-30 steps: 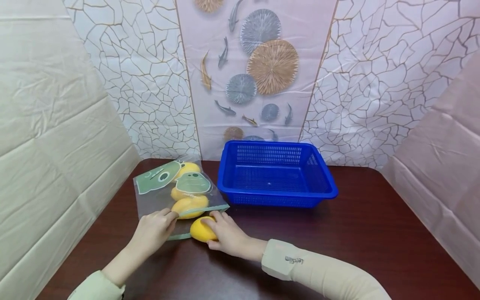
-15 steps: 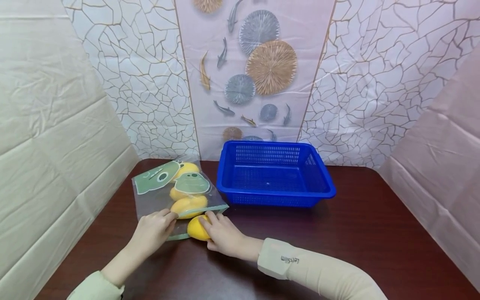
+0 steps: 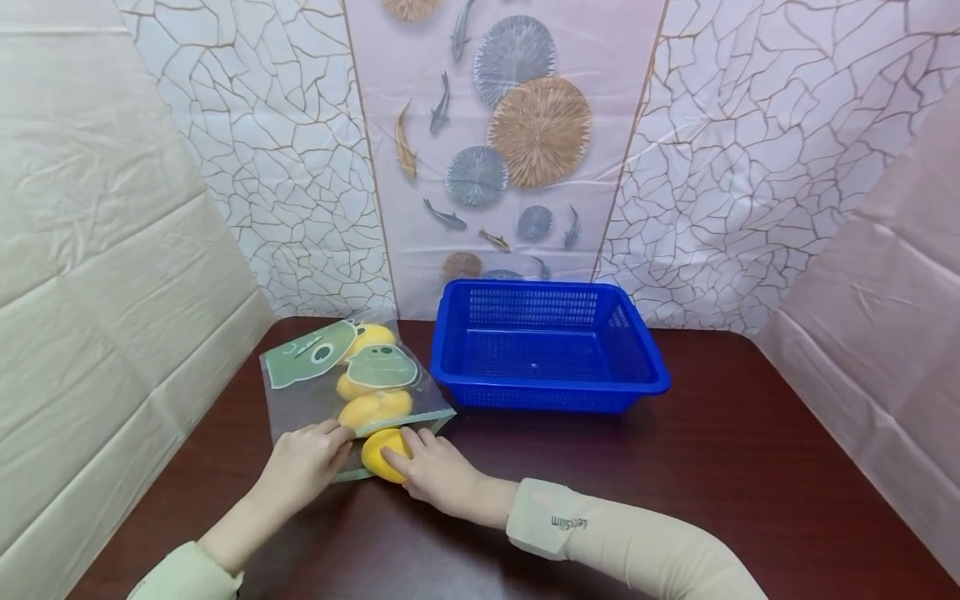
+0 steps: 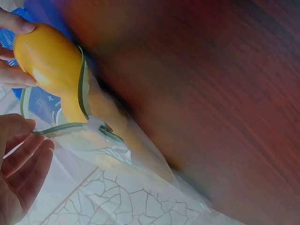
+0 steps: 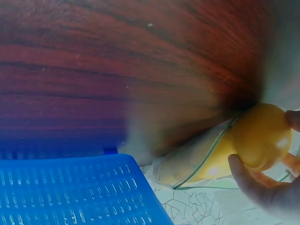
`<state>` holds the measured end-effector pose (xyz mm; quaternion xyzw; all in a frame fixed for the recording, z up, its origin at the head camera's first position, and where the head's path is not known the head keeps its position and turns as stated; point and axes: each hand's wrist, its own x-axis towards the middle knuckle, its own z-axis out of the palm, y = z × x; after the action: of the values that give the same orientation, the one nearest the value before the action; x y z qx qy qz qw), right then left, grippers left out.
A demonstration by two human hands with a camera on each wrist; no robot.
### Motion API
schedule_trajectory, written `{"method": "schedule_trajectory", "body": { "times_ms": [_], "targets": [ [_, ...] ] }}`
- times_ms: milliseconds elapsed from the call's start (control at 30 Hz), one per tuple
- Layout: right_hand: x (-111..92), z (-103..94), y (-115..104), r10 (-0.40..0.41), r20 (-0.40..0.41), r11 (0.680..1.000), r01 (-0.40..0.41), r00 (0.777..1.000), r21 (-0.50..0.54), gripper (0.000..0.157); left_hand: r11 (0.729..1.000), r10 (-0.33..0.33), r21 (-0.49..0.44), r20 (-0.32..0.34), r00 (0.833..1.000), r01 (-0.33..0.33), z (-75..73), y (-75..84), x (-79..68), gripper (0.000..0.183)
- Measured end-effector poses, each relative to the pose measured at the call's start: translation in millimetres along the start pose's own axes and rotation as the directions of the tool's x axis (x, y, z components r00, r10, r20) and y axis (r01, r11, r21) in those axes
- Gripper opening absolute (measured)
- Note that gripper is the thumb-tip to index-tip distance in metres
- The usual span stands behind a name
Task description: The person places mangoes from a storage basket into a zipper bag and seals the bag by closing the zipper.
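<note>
A clear zip bag (image 3: 300, 410) with green cartoon prints lies at the left of the table, several yellow mangoes (image 3: 375, 407) inside it. Its mouth, edged in green, faces the person. My left hand (image 3: 309, 457) pinches the upper rim of that mouth, as the left wrist view shows at the green strip (image 4: 61, 127). In my right hand (image 3: 442, 475) is another yellow mango (image 3: 384, 457), gripped between thumb and fingers. This mango (image 4: 49, 58) sits at the bag's opening, partly within the rim. The right wrist view shows the fingers around the mango (image 5: 262, 136).
A blue perforated plastic basket (image 3: 551, 392) stands at the back middle, right of the bag; I see nothing in it. The dark red-brown table (image 3: 712, 450) extends to the right. Patterned cloth (image 3: 480, 108) hangs behind, with pale cloth walls at both sides.
The right hand has moved left with the mango, bringing it further into the bag's mouth. The left hand keeps its hold on the rim; the head view has shifted slightly.
</note>
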<state>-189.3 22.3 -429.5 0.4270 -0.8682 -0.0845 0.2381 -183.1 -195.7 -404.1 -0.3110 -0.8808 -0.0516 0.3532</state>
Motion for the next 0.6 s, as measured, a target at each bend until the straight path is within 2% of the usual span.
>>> {"method": "schedule_trajectory", "body": {
  "times_ms": [167,300,400,533,600],
  "targets": [
    [0,3.9,-3,-0.076,-0.068,0.983,0.064,0.995,-0.173,0.042,0.999,0.052,-0.011,-0.015,0.999,-0.052,2.7,-2.0,-1.6,0.020],
    [1,6.5,-3,-0.123,-0.127,0.967,0.091,0.984,-0.237,0.034,0.996,0.094,-0.008,-0.036,0.995,-0.094,4.8,-4.6,-0.3,0.018],
    [3,10.0,-2,-0.176,-0.186,0.952,0.119,0.967,-0.281,0.030,0.994,0.112,-0.006,-0.043,0.993,-0.113,4.2,-6.3,1.3,0.018],
    [6,14.0,-1,-0.232,-0.261,0.938,0.144,0.937,-0.317,0.037,0.992,0.129,-0.007,-0.044,0.991,-0.130,1.5,-7.9,3.8,0.020],
    [9,15.0,-1,-0.243,-0.277,0.936,0.150,0.930,-0.318,0.044,0.991,0.137,-0.007,-0.040,0.990,-0.137,1.3,-8.7,4.8,0.021]
  ]
}}
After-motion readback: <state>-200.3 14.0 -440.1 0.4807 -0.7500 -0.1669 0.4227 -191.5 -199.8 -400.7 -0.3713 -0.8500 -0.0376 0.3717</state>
